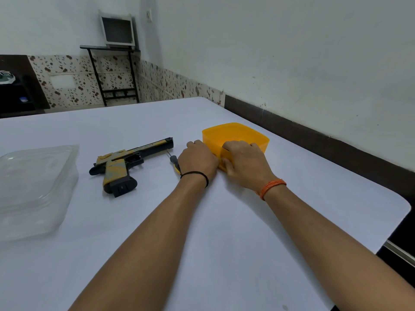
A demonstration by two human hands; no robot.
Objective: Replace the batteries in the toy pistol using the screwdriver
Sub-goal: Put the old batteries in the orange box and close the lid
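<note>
The toy pistol (125, 163), yellow, grey and black, lies on its side on the white table (157, 221), barrel pointing right. A screwdriver (174, 161) with a black and yellow handle lies just right of it, partly hidden under my left hand (197, 159). That hand rests against the near left corner of an orange plastic box (235, 135). My right hand (243, 163) grips the box's near wall, fingers curled over the rim and thumb on the outside. The box's inside is hidden from me. No batteries show.
A clear plastic lid or container (36, 187) lies at the table's left edge. The wall runs close along the table's right side. A black stand with a grey frame (116, 52) is at the back of the room.
</note>
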